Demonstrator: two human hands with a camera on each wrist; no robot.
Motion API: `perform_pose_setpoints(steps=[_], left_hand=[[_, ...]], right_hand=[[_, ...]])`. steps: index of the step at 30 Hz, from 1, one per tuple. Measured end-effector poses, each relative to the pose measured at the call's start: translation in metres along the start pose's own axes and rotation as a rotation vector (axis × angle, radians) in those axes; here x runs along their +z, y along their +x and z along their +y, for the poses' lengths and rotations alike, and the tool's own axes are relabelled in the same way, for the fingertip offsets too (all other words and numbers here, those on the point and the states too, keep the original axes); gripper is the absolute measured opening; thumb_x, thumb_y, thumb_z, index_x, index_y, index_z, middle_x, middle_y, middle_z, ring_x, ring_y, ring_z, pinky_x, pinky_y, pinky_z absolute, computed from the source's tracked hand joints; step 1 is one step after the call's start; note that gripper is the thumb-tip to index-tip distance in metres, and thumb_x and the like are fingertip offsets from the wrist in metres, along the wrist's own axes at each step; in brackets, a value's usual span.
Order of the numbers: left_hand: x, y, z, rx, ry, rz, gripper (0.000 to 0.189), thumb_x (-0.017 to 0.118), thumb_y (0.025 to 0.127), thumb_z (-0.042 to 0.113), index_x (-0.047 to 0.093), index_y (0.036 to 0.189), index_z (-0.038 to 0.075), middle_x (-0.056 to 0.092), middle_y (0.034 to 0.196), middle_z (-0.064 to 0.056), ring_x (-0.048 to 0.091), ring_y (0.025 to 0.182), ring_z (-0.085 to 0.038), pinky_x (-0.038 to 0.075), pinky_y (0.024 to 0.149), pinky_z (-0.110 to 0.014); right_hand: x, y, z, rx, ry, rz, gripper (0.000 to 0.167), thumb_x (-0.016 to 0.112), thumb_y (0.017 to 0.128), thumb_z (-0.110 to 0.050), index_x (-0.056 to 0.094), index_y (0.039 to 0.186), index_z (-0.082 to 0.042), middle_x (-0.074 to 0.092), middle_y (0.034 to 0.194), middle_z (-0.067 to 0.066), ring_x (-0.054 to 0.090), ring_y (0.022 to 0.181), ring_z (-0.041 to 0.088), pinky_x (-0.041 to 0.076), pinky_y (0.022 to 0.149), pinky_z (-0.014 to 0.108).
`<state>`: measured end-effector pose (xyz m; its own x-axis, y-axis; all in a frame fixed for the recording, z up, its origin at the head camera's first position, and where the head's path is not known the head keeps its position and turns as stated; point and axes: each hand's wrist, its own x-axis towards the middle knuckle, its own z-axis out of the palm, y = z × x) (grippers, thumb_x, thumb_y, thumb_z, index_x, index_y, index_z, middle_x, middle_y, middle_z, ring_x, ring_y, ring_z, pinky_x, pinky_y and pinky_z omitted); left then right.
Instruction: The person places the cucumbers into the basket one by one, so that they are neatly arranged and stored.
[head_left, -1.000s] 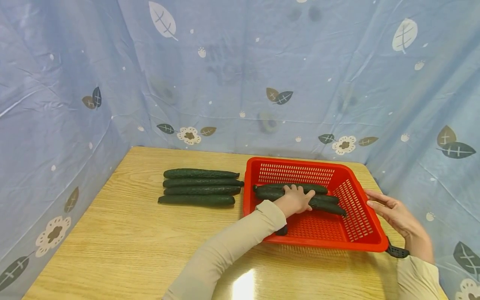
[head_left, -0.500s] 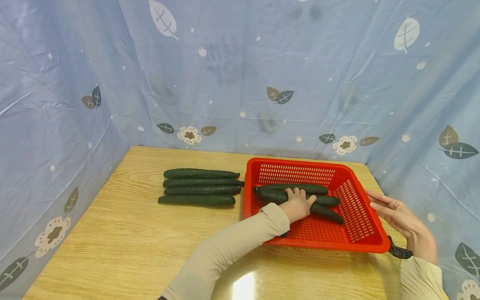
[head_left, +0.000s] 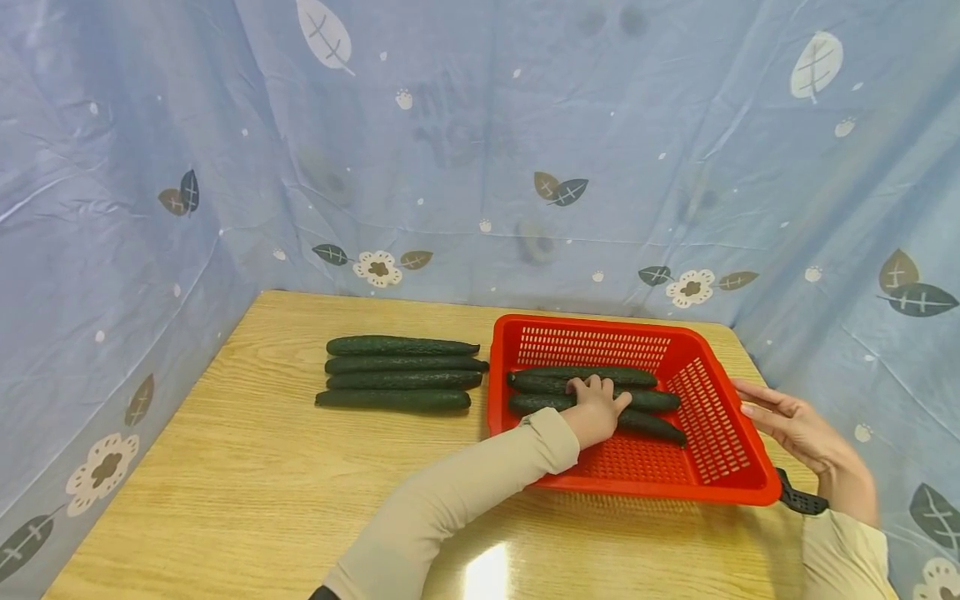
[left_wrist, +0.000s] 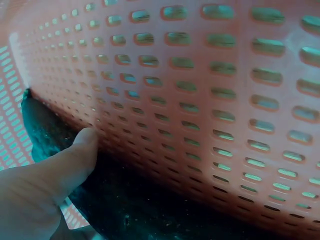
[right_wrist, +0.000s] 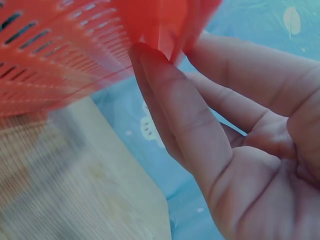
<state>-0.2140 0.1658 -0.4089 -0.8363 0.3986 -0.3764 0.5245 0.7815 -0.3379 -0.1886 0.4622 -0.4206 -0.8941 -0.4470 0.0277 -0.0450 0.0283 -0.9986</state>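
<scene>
Three dark green cucumbers lie lengthwise in a red plastic basket (head_left: 645,483) with slotted walls. My left hand (head_left: 596,412) reaches in from the front and grips the nearest cucumber (head_left: 651,426) around its middle. In the left wrist view the thumb (left_wrist: 75,160) lies across that cucumber, beside the slotted wall; most other fingers are hidden. Behind it rest the middle cucumber (head_left: 656,401) and the back cucumber (head_left: 585,374). At the basket's right side my right hand (head_left: 806,433) pinches the rim (right_wrist: 165,30) between thumb and fingers, palm turned up.
Left of the basket, several cucumbers (head_left: 401,381) lie side by side on the wooden table (head_left: 262,500). A blue patterned curtain (head_left: 450,150) closes off the back and both sides. The basket sits near the table's right edge.
The held cucumber's left end has come down toward the front, off the middle cucumber, and now lies beside it. My left hand has shifted slightly; the right hand stays on the rim.
</scene>
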Motion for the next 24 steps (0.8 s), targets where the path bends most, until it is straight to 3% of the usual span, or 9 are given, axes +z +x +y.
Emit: perform_pose_setpoints(steps=[3,7,14,16,20,24], left_hand=[[0.000,0.000,0.002,0.012,-0.012,0.007,0.030,0.045,0.094,0.040,0.026,0.118,0.039,0.031,0.123,0.009,0.035,0.109,-0.013,0.039,0.082,-0.032],[-0.001,0.000,0.001,0.032,-0.025,0.007,0.031,0.045,0.095,0.038,0.026,0.119,0.039,0.032,0.120,0.008,0.036,0.105,-0.014,0.039,0.081,-0.032],[-0.005,-0.001,-0.009,0.027,-0.072,0.005,0.029,0.042,0.097,0.034,0.028,0.122,0.038,0.035,0.119,0.008,0.037,0.103,-0.014,0.040,0.083,-0.032],[-0.006,-0.002,-0.013,0.036,-0.090,0.007,0.028,0.041,0.097,0.033,0.029,0.122,0.038,0.035,0.121,0.008,0.038,0.103,-0.014,0.039,0.084,-0.032],[-0.010,-0.004,-0.021,0.062,-0.095,0.016,0.029,0.039,0.098,0.034,0.030,0.125,0.038,0.037,0.122,0.008,0.037,0.099,-0.013,0.039,0.085,-0.031],[-0.013,-0.004,-0.030,0.085,-0.088,0.028,0.041,0.048,0.093,0.042,0.031,0.130,0.037,0.038,0.123,0.007,0.037,0.102,-0.013,0.038,0.085,-0.030]], right_hand=[[-0.004,-0.002,0.001,0.003,-0.008,-0.027,0.050,0.033,0.097,0.008,0.041,0.140,-0.016,0.056,0.128,-0.013,0.055,0.112,0.000,0.046,0.087,0.016],[-0.009,-0.001,-0.002,0.004,0.012,-0.129,0.055,0.029,0.097,0.010,0.030,0.146,-0.015,0.054,0.131,-0.010,0.054,0.115,0.004,0.046,0.089,0.019],[-0.020,0.017,-0.022,0.101,-0.083,-0.216,0.053,0.033,0.097,0.008,0.031,0.144,-0.014,0.053,0.130,-0.012,0.055,0.114,0.005,0.048,0.088,0.024],[-0.024,0.022,-0.025,0.109,-0.047,-0.264,0.053,0.031,0.097,0.009,0.033,0.144,-0.015,0.052,0.131,-0.010,0.055,0.114,0.007,0.048,0.089,0.026],[-0.031,0.032,-0.025,0.126,0.127,-0.382,0.057,0.025,0.096,0.013,0.037,0.142,-0.018,0.052,0.133,-0.003,0.055,0.116,0.015,0.047,0.092,0.030],[-0.036,0.039,-0.023,0.160,0.219,-0.444,0.058,0.023,0.096,0.014,0.041,0.139,-0.020,0.052,0.134,0.000,0.054,0.118,0.015,0.045,0.094,0.031]])
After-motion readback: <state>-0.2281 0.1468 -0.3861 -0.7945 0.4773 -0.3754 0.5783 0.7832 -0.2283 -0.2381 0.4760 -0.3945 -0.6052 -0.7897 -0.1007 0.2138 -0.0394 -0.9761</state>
